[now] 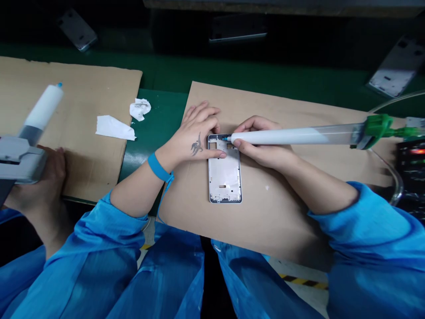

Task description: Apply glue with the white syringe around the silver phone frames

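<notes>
A metal phone frame lies flat on a sheet of cardboard in front of me. My left hand holds its upper left part, the thumb laid across the face and the fingers curled around the top corner. In my right hand is a glue dispensing syringe full of white paste, gripped near the front end between thumb and fingers. The syringe lies almost level, and its thin blue tip is at the upper part of the frame. Whether the tip touches the metal I cannot tell.
At the right, a green cap joins the syringe to an air line, near a dark control box. A co-worker's hand holds a grey dispensing gun at left. Paper scraps lie between us. More phone frames stand behind.
</notes>
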Tool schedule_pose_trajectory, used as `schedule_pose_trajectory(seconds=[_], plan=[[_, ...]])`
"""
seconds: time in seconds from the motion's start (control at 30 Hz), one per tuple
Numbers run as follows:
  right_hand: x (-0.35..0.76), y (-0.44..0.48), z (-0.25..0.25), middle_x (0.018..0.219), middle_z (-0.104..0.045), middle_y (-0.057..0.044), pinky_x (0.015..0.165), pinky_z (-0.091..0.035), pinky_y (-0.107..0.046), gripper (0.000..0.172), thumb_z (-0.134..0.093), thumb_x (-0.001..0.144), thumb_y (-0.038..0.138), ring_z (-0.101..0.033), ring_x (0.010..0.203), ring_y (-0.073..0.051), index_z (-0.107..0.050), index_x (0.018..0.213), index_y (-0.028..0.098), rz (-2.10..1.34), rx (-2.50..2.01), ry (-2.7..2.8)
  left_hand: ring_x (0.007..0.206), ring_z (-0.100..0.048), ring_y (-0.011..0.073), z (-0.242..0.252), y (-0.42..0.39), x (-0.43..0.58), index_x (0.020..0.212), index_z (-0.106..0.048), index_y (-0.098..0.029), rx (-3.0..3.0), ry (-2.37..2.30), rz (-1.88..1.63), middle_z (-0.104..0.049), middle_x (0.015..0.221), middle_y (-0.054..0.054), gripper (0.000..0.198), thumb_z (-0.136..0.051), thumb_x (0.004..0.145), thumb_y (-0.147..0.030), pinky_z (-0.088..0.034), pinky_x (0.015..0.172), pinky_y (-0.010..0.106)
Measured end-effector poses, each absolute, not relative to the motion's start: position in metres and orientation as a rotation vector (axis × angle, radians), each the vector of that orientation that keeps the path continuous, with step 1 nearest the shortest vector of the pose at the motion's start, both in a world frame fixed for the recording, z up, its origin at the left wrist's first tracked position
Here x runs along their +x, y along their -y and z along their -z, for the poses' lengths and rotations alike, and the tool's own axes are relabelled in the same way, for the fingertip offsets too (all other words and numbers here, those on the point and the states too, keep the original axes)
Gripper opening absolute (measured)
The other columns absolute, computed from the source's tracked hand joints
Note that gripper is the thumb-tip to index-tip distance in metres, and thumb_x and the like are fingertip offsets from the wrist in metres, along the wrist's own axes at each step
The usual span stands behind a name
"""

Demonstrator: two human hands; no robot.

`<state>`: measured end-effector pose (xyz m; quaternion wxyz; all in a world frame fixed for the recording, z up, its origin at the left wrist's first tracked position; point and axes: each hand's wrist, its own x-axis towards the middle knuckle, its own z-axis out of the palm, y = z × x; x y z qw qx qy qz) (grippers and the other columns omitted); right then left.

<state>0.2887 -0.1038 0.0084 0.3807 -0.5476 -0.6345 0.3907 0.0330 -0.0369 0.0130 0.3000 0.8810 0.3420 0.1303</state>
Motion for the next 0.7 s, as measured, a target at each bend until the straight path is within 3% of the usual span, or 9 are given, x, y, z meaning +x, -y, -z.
schedule_pose_trajectory(seconds=[0.3,0.7], plan=[[0.292,0.106,-0.004,0.087,-0.079,-0.007,0.063,-0.059,-0.037,0.038,-0.093,0.085,0.058,-0.070,0.071,-0.022,-0.074,0.092,0.026,-0.932,-1.399,1.615,0.182,-0.021,0.0464,-0.014,0.038,0.033,0.112,-0.069,-0.026,2.326,-0.907,-0.350,-0.051,0.179,0.013,0.067,-0.091,0.083,-0.083,-0.009,0.150,0.071],[0.294,0.104,0.001,0.086,-0.080,-0.006,0.060,-0.057,-0.037,0.045,-0.093,0.083,0.065,-0.069,0.067,-0.022,-0.072,0.091,0.026,-0.875,-1.364,1.613,0.180,-0.023,0.0488,-0.003,0.033,0.031,0.114,-0.073,-0.024,2.336,-0.846,-0.419,-0.053,0.177,0.015,0.077,-0.083,0.083,-0.093,-0.007,0.149,0.071]])
